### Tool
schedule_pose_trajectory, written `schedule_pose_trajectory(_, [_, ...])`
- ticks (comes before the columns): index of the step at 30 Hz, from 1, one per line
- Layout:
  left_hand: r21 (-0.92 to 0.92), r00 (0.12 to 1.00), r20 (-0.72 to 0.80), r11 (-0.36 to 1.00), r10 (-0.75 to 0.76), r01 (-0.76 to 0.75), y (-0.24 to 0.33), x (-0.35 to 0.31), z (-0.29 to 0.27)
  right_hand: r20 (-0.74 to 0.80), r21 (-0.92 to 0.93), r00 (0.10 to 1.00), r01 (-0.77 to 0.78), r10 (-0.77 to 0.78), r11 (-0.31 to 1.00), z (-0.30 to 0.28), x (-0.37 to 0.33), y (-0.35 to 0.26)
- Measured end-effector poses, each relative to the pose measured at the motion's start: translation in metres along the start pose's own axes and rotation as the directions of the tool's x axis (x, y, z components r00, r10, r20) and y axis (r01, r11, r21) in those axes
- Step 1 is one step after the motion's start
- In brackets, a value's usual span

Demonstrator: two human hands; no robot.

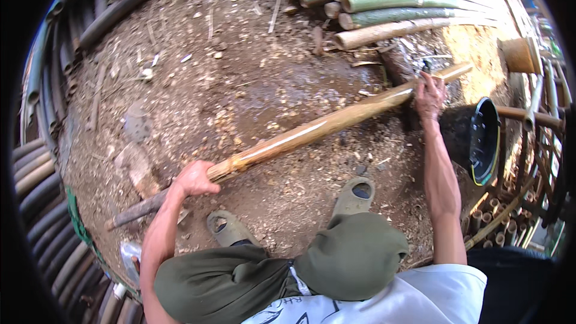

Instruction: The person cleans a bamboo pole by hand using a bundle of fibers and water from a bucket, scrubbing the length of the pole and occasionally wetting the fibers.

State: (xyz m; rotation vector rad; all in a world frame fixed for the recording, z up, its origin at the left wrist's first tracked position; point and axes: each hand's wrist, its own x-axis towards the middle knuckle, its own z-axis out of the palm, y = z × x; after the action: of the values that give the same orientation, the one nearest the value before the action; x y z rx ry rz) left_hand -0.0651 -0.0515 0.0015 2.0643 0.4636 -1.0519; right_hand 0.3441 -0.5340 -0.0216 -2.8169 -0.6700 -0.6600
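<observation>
A long, wet, yellow-tan bamboo pole [318,130] lies slantwise in front of me, its far end up at the right. My left hand [195,178] is closed round its near left end, thumb along the side. Toward the far end my right hand [429,97] curls its fingers over the pole. A small black thing [426,65] shows just past those fingertips; what it is I cannot make out. Beyond my left hand a darker brown length of wood [135,211] reaches down-left; whether it belongs to the same pole is hidden by the hand.
A black bucket [480,138] lies tipped beside my right forearm. Green and tan bamboo poles [414,1] are stacked at the far right, with dark poles [51,228] along the left. A short dark log [396,66] sits under the pole. Wet dirt with chips surrounds my sandals [354,197].
</observation>
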Motion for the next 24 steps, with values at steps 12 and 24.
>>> schedule_pose_trajectory(12, [0.279, 0.772, -0.615, 0.96, 0.16, 0.023, 0.003, -0.038, 0.048, -0.123, 0.693, 0.615, 0.615, -0.779, 0.376, -0.037, -0.129, -0.362])
schedule_pose_trajectory(24, [0.312, 0.895, -0.443, 0.945, 0.059, 0.093, 0.004, -0.01, 0.018, 0.006, 0.611, 0.612, 0.623, -0.791, 0.488, -0.031, -0.117, -0.382])
